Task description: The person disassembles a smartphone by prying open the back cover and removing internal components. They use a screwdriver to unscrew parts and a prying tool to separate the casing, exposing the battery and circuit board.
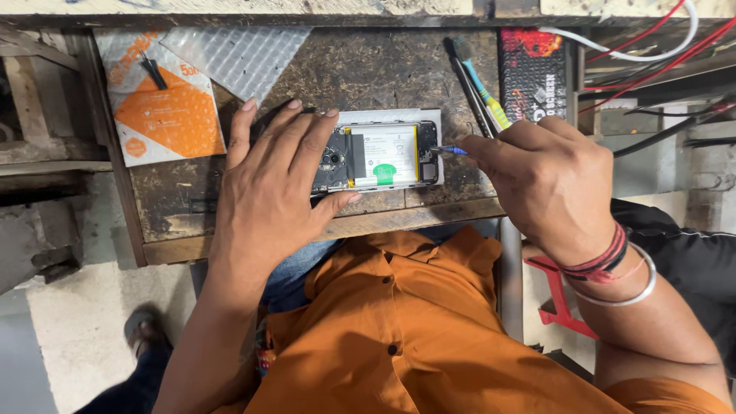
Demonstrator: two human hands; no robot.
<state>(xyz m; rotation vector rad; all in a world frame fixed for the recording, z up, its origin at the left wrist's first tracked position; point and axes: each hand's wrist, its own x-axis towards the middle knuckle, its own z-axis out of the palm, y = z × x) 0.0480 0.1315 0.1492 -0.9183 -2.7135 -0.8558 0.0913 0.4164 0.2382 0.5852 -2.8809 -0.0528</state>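
White-backed and stripped of its cover, the opened phone [379,157] lies on your worn desk [353,69]. Your left hand [272,180] presses flat on its camera end; your right hand [540,176] pinches a blue-tipped tool [448,150] at its other end. An orange packet [165,115] sits nearby.

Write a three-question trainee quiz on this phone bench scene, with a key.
1. True or false: the left hand lies flat on the opened phone.
2. What does the right hand hold? A) a hammer B) a blue-tipped tool C) a cup
3. Fill in: the orange and white packet lies on the person's ____ side of the phone.

Key: 1 true; 2 B; 3 left.
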